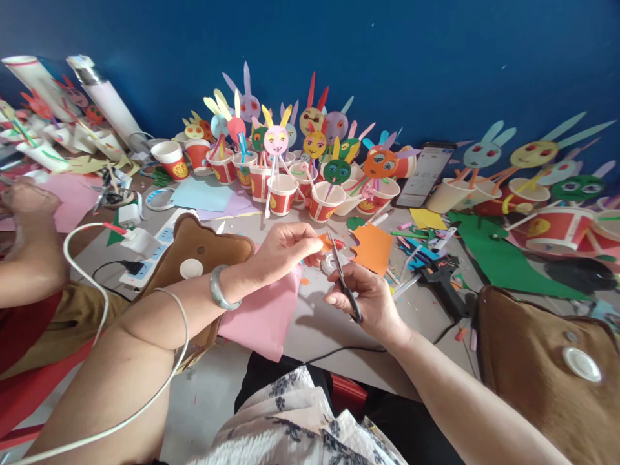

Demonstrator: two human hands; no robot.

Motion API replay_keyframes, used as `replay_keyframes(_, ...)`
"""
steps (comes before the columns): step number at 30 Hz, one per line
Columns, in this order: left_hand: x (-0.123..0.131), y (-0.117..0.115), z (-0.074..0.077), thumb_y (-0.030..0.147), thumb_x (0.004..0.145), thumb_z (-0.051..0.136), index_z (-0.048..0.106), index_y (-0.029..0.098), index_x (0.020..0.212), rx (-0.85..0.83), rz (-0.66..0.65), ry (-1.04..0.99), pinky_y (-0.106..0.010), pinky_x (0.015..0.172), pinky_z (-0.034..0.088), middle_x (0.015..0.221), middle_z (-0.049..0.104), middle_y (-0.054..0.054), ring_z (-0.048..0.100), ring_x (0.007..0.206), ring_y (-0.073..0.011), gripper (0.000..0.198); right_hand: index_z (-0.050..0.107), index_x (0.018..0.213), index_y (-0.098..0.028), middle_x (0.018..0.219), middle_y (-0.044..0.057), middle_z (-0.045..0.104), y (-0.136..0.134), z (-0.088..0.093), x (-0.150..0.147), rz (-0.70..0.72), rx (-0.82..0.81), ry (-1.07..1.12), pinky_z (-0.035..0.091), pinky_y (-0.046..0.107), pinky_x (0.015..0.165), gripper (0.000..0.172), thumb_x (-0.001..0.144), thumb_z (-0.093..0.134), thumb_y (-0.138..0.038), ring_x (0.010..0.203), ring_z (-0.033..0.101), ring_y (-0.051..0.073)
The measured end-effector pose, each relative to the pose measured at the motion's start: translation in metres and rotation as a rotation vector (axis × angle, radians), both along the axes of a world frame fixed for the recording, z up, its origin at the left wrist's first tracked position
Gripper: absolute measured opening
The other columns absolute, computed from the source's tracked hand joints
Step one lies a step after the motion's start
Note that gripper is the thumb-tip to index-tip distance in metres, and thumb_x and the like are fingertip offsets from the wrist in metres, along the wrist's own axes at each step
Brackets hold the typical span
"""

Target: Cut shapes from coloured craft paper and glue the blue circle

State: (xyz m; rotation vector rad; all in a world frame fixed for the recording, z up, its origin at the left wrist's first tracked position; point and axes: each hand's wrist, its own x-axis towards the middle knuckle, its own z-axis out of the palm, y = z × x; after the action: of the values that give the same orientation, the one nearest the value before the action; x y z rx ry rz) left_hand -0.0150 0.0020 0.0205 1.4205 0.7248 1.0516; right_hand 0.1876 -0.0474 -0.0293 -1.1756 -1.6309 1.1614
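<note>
My left hand (285, 253), with a bangle on its wrist, pinches a small piece of orange paper (325, 242) over the middle of the table. My right hand (371, 300) has its fingers in the handles of a pair of scissors (345, 287). The scissor blades point up and away from me, right beside the orange piece; whether they touch it I cannot tell. A larger orange sheet (372, 248) with a cut edge lies just beyond my right hand. Pink paper (271, 313) lies under my left forearm.
Paper cups (282, 195) with rabbit-faced paper figures line the blue wall. A phone (423, 174) leans among them. A glue gun (445, 284) and green paper (513, 258) lie right, a power strip (157, 252) left. A white cable crosses my left arm. Another person's hand (31, 200) rests far left.
</note>
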Motion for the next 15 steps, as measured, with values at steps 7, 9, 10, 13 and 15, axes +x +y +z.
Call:
replay_keyframes(7,-0.0003,-0.0001,-0.0031,0.041,0.088,0.067,0.065,0.015,0.076,-0.030,-0.029,0.020,-0.023,0.059,0.052,0.067,0.066,-0.002,0.062,0.062,-0.0112,0.029,0.060,0.085,-0.021,0.053,-0.001,0.060,-0.0003,0.0026,-0.0018,-0.012,0.000,0.000,0.037,0.026,0.041,0.056,0.065,0.081,-0.069,0.045,0.047,0.012)
replay_keyframes(9,0.0006,-0.0004,-0.0049,0.035,0.083,0.073,0.066,0.014,0.080,-0.051,-0.054,-0.001,-0.022,0.058,0.053,0.067,0.068,-0.002,0.064,0.063,-0.0116,0.022,0.061,0.084,-0.021,0.053,-0.001,0.059,-0.0005,0.0035,-0.0025,-0.016,0.002,-0.005,0.037,0.026,0.041,0.056,0.065,0.081,-0.070,0.045,0.047,0.012)
replay_keyframes(10,0.0011,-0.0004,-0.0057,0.032,0.082,0.074,0.067,0.014,0.081,-0.049,-0.062,-0.015,-0.022,0.058,0.053,0.068,0.069,-0.002,0.065,0.063,-0.0117,0.020,0.061,0.084,-0.021,0.053,-0.002,0.059,-0.0005,0.0040,-0.0028,-0.018,0.002,-0.009,0.036,0.025,0.041,0.056,0.065,0.082,-0.069,0.044,0.047,0.012)
replay_keyframes(13,0.0020,-0.0006,-0.0075,0.026,0.082,0.074,0.067,0.014,0.078,-0.032,-0.066,-0.048,-0.022,0.060,0.054,0.067,0.070,-0.002,0.066,0.063,-0.0112,0.014,0.061,0.083,-0.021,0.052,-0.002,0.059,-0.0004,0.0054,-0.0033,-0.021,0.006,-0.014,0.036,0.025,0.040,0.055,0.064,0.084,-0.067,0.044,0.047,0.012)
replay_keyframes(15,0.0021,-0.0006,-0.0088,0.024,0.083,0.073,0.067,0.014,0.078,-0.041,-0.070,-0.051,-0.022,0.061,0.054,0.068,0.070,-0.002,0.067,0.064,-0.0113,0.012,0.061,0.084,-0.021,0.053,-0.002,0.059,-0.0001,0.0056,-0.0031,-0.016,0.007,-0.010,0.036,0.025,0.041,0.055,0.063,0.085,-0.065,0.045,0.049,0.012)
